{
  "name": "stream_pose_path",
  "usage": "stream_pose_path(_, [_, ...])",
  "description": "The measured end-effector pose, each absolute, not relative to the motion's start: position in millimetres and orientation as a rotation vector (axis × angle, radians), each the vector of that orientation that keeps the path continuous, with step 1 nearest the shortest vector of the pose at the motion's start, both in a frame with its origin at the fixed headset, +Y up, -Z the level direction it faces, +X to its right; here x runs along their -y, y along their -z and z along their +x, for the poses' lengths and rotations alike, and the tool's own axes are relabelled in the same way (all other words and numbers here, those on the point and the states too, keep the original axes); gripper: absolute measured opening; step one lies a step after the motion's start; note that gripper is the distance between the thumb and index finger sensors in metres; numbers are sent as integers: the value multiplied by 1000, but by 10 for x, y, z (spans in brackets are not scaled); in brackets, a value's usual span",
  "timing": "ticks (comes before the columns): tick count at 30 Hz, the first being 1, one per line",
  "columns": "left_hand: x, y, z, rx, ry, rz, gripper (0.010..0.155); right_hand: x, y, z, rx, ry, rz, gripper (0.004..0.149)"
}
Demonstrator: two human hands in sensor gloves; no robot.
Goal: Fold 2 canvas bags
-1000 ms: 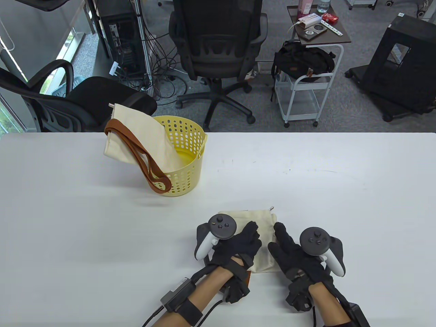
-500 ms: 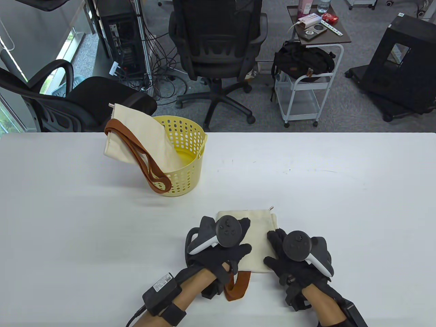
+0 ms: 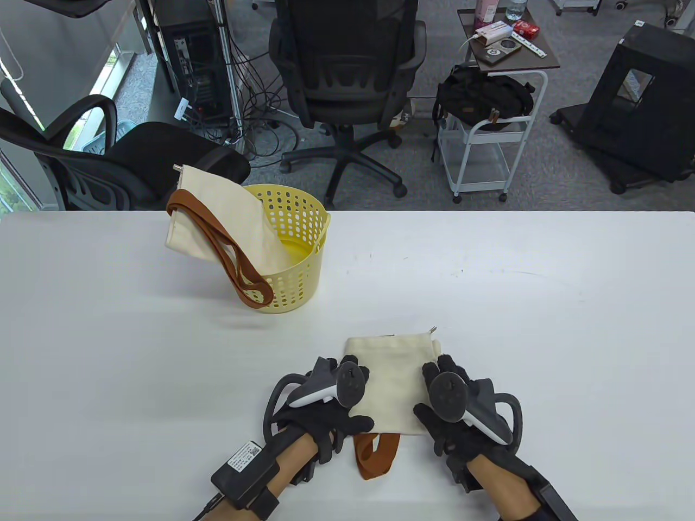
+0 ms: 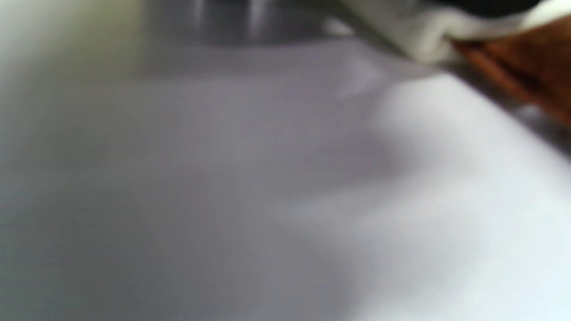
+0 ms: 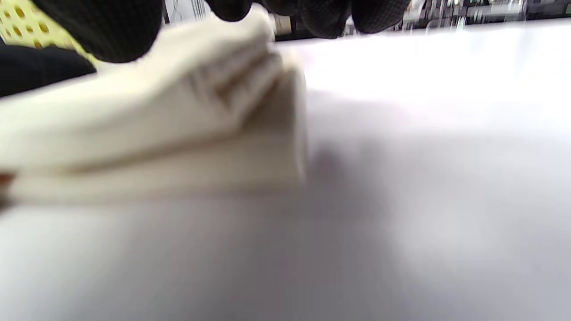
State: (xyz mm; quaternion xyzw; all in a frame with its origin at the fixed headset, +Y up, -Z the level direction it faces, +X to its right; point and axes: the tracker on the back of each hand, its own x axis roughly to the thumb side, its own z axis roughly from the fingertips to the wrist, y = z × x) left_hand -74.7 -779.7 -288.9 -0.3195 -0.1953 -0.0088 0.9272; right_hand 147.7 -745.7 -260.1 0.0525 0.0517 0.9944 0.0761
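1. Table view: we see the folded canvas bag (image 3: 392, 380) lying on the bench (image 3: 543, 325) near its front edge.
2. Left hand (image 3: 326, 412) grips its left edge.
3. Right hand (image 3: 461, 415) grips its right edge, fingers (image 5: 330, 18) curled on top.

Left wrist view is blurred; the folded bag (image 3: 392, 380) hides most of its brown strap (image 3: 374, 455)

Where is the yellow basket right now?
Table view: the yellow basket stands left of centre on the white table, a canvas bag draped over its rim.
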Motion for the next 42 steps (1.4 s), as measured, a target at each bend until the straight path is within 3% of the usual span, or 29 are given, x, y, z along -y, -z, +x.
stream_pose_path(2, [7795, 2902, -754, 388, 33, -666, 90, 7366, 2644, 1373, -125, -2910, 287, 70])
stream_pose_path(5, [7800, 2905, -754, 385, 39, -678, 90, 7356, 2715, 1232, -251, -2864, 369, 68])
stream_pose_path(10, [7802, 2900, -751, 385, 47, -679, 91, 7658, 2868, 1069, -439, -2849, 439, 75])
stream_pose_path(17, [7788, 2926, -773, 384, 51, -684, 91, 7821, 2877, 1093, -533, -2943, 388, 78])
stream_pose_path(22, [7800, 2927, -791, 388, 46, -687, 91, 7804, 2843, 1456, -558, -2994, 139, 77])
stream_pose_path(30, [7800, 2926, -867, 429, -39, -668, 87, 7872, 2836, 1476, -573, -2934, 191, 75])
stream_pose_path(36, [7479, 2894, -1234, 381, 1, -542, 85, 7888, 2849, 1485, -579, -2919, 187, 75])
stream_pose_path(42, [7180, 2724, -2005, 257, 96, -327, 87, 7886, 2842, 1480, -581, -2914, 185, 75])
